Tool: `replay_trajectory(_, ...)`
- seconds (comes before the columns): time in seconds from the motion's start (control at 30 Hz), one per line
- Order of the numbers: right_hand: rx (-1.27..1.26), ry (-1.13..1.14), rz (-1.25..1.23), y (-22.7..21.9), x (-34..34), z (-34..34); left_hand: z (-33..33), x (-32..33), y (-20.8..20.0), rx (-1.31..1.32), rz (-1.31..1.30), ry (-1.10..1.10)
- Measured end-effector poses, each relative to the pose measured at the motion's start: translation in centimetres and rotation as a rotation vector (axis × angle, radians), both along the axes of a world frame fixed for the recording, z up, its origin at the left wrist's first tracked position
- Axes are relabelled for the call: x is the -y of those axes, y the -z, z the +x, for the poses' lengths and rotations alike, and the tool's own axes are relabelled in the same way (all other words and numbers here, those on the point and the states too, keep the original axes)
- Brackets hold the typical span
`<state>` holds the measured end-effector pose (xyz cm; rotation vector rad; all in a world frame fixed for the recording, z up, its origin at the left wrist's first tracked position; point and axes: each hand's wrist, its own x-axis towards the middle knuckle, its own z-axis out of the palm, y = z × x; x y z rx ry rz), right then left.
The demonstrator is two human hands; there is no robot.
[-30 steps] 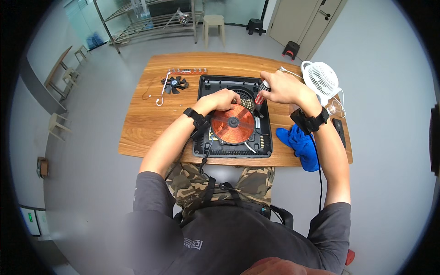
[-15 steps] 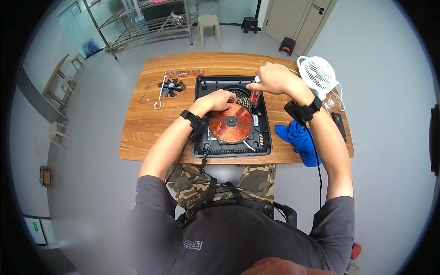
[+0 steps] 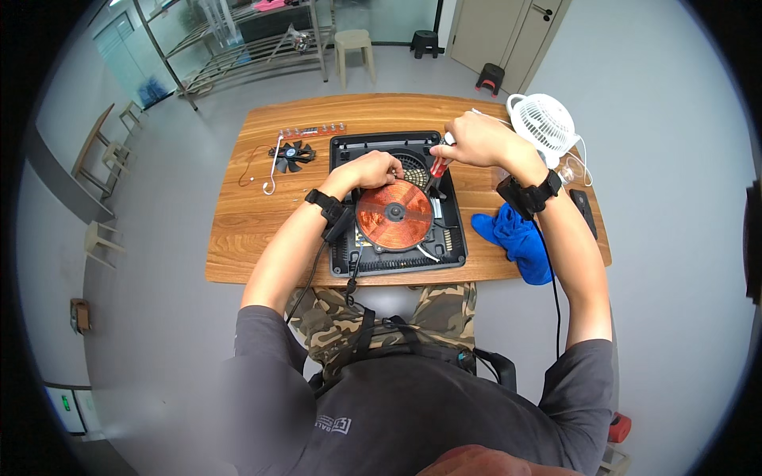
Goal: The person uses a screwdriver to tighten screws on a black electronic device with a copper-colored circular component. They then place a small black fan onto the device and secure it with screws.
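Note:
On the table lies an open black housing (image 3: 340,238) that looks like the base of an induction cooker. A round copper coil (image 3: 389,226) sits inside it, with a dark hub at its centre. My left hand (image 3: 375,169) reaches the coil's far edge, its fingers curled and pinched together; whatever is between them is too small to make out. My right hand (image 3: 480,141) is wrapped round a screwdriver (image 3: 439,166) with a red and white handle. The screwdriver slants down at the coil's far right side, by a black round vent (image 3: 414,165); its tip is hard to see.
Left of the housing lie a small black fan (image 3: 294,155), a white cable (image 3: 270,187) and a strip with several metal parts (image 3: 313,130). To the right are a blue cloth (image 3: 520,244), a white desk fan (image 3: 544,123) and a dark handheld device (image 3: 583,213).
The whole view has shifted slightly. My left fingers have lifted a little off the coil's far edge. My right hand keeps the screwdriver in nearly the same place.

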<state>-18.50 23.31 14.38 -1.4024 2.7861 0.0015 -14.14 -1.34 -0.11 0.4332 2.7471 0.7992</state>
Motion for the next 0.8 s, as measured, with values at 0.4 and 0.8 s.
replay_trajectory(0.4, -0.008, -0.029, 0.023, 0.1, 0.8, 0.3, 0.0, 0.4, 1.5, -0.111, 0.037, -0.064)
replay_trajectory(0.8, 0.005, -0.043, 0.025, -0.8, 0.4, 0.3, -0.4, -2.1, -1.4, -0.21, 0.064, 0.111)
